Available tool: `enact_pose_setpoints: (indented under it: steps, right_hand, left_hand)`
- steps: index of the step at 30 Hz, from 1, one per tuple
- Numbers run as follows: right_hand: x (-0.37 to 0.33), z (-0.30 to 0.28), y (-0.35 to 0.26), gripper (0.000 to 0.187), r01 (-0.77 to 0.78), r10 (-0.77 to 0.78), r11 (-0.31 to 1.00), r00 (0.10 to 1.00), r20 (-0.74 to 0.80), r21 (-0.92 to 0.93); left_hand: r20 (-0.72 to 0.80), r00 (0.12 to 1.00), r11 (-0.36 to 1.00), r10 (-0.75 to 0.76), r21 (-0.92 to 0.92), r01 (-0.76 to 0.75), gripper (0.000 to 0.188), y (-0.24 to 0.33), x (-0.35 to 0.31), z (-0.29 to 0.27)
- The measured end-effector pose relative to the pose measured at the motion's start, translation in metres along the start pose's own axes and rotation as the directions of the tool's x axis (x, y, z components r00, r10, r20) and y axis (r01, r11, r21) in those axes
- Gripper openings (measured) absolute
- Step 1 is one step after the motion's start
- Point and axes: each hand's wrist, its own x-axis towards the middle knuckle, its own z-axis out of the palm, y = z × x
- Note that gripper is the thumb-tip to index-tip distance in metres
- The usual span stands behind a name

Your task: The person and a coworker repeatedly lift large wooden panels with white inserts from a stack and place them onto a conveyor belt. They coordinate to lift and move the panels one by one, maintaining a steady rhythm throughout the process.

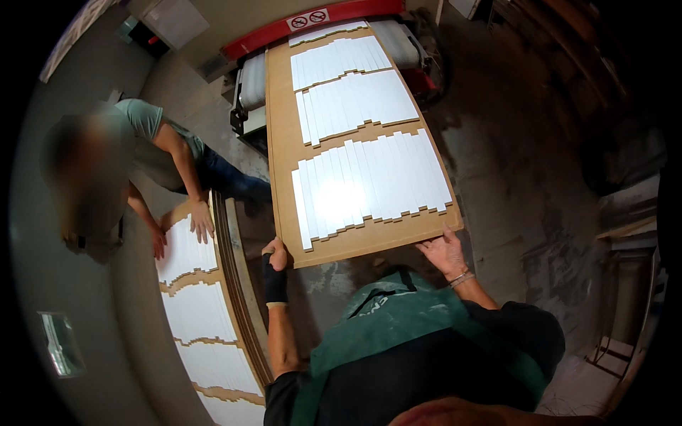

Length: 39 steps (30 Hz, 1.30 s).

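Big board: the brown board (282,177) is held out level in front of the body, its far end reached in under the red bar (249,47) of a machine
White strips: set out on the board in rows across it, the strips (380,174) are laid side by side, their ends left uneven
Left hand: the near left corner is grasped by the left hand (277,254), fingers closed round the edge; a black band (275,284) is worn at the wrist
Right hand: the near right corner is touched by the right hand (443,252); whether it is gripped cannot be told
Rollers: pale rollers (253,82) are seen beside the board
Side stack: more strip-covered boards (232,284) are piled to the left, leaned over by a co-worker (167,135)
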Motion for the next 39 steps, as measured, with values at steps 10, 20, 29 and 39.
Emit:
enact_pose_setpoints:
  steps: [10,20,29,39]
  right_hand:
    - [0.029,0.033,0.027,0.044,-0.048,0.049,0.999,0.998,0.046,-0.022]
    - [0.065,0.048,0.016,0.038,-0.048,0.049,0.998,0.998,0.029,-0.03]
    - [0.104,0.057,0.01,0.042,-0.028,0.031,0.997,0.999,0.042,-0.066]
    - [0.146,0.068,0.003,0.046,-0.003,0.007,0.995,0.999,0.051,-0.095]
  left_hand:
    - [-0.017,1.0,0.995,-0.005,-0.097,0.003,0.025,0.023,0.015,0.013]
    - [-0.062,0.972,0.951,-0.225,-0.23,0.205,0.043,-0.015,-0.031,0.01]
    - [0.105,0.916,0.88,-0.387,-0.254,0.401,0.048,-0.098,-0.123,0.03]
    - [0.055,0.898,0.891,-0.438,-0.108,0.441,0.052,-0.118,-0.162,0.034]
